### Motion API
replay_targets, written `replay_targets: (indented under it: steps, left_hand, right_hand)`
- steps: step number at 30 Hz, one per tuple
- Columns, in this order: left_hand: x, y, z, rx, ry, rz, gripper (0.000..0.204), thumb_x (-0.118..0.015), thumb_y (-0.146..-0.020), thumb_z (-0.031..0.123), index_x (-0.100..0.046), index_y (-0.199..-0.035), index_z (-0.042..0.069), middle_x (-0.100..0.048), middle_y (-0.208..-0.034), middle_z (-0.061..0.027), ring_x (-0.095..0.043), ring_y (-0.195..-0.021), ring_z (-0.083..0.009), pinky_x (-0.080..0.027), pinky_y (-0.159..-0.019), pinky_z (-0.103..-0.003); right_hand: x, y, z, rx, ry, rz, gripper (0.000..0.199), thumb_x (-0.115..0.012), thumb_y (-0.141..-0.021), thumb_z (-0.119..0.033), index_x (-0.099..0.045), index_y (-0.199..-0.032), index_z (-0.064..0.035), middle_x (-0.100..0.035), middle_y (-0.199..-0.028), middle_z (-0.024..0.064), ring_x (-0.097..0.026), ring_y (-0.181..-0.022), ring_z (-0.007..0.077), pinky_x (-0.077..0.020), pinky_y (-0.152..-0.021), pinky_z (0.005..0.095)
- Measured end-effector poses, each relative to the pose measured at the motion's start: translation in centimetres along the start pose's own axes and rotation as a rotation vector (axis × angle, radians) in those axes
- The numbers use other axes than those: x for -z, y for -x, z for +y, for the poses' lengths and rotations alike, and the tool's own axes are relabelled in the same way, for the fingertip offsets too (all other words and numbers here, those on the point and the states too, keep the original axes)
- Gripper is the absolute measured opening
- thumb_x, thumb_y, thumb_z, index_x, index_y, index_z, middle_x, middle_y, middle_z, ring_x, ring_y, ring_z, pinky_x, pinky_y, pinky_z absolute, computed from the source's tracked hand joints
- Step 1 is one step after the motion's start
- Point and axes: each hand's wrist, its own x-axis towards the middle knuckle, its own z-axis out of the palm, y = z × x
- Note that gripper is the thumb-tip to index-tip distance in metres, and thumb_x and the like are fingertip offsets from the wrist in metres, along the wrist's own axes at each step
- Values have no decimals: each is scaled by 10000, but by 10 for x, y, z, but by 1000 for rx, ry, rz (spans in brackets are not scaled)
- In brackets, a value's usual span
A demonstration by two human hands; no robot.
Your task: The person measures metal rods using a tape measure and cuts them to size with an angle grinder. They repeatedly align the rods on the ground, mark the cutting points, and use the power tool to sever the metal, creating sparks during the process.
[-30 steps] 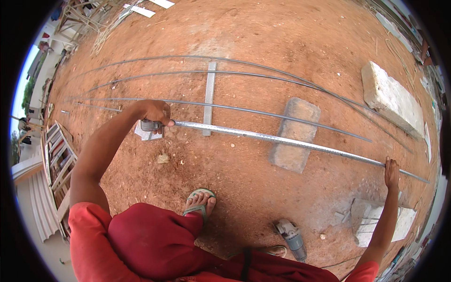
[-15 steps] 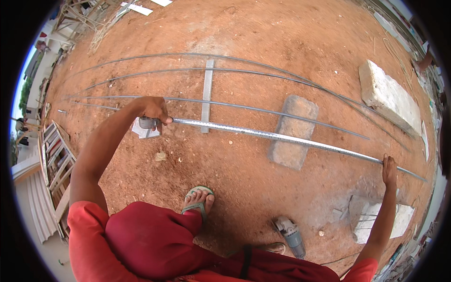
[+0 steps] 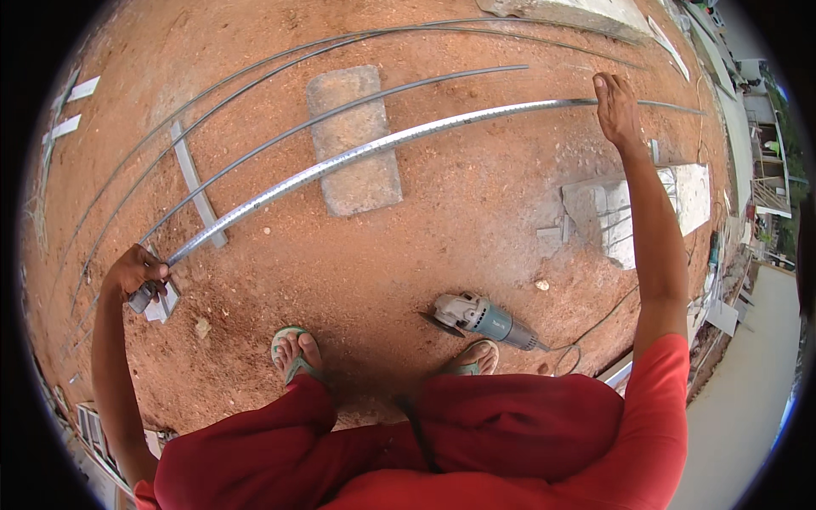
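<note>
My left hand (image 3: 134, 269) grips the dark case of a tape measure (image 3: 142, 297) at the lower left, thumb over the blade's mouth. The silvery tape blade (image 3: 340, 160) is drawn out in a long line along a thin metal rod (image 3: 667, 104). At the upper right my right hand (image 3: 619, 110) closes round the tape's far end and the rod, which sticks out beyond it. Its fingertips are partly hidden. Beside the tape lies another grey rod (image 3: 442, 79). A flat metal bar (image 3: 189, 166) and a stone slab (image 3: 361, 183) lie beneath.
An angle grinder (image 3: 493, 323) with a cord rests by my right foot (image 3: 478, 357). White blocks stand at the right (image 3: 693, 191) and the far edge (image 3: 586, 15). Further curved-looking rods (image 3: 255, 68) lie beyond. A small pale piece (image 3: 163, 304) sits under the tape case.
The view has swung to the right, bringing the grinder and both feet into fuller sight. Both hands keep their hold on the stretched tape measure.
</note>
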Motion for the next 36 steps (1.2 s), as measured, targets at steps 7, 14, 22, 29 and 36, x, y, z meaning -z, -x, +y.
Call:
replay_targets:
  steps: [7, 14, 22, 29, 36]
  left_hand:
    - [-7, 17, -3, -31, -42, -11, 555, -949, -698, 384, -683, -726, -102, -670, -613, -179, -717, -534, -281, -559, -424, -398]
    - [-9, 18, 27, 64, -91, -10, 366, -885, -804, 216, -720, -830, -110, -733, -706, -199, -711, -547, -238, -575, -486, -376]
    - [-6, 18, 0, 157, -76, 18, 320, -853, -856, 202, -756, -941, -91, -761, -752, -175, -724, -586, -216, -547, -514, -362]
    - [-7, 18, -2, 144, -75, 25, 390, -867, -851, 257, -752, -962, -99, -765, -781, -186, -753, -659, -245, -559, -546, -406]
    - [-9, 22, 0, 106, -116, 44, 410, -875, -839, 279, -761, -961, -96, -775, -830, -187, -756, -706, -265, -570, -595, -434]
  right_hand:
    - [89, 52, -184, -25, -468, -986, 418, -597, -1053, -304, -684, -856, 55, -634, -662, 174, -666, -678, 320, -536, -719, 459]
    - [57, 250, -162, -100, -101, -1127, 467, -856, -788, -218, -649, -1151, -10, -741, -974, 228, -719, -957, 404, -565, -848, 501]
    - [102, 152, -231, -70, -379, -1109, 218, -749, -853, -55, -603, -1007, -4, -670, -799, 213, -698, -751, 385, -538, -684, 435]
    - [121, -22, -426, 499, -754, -893, 230, -714, -928, -63, -589, -1116, -21, -552, -1002, 153, -634, -826, 278, -532, -753, 402]
    - [25, -63, -576, 476, -899, -765, 285, -681, -955, -49, -660, -1230, 22, -653, -1166, 225, -681, -1024, 321, -549, -914, 446]
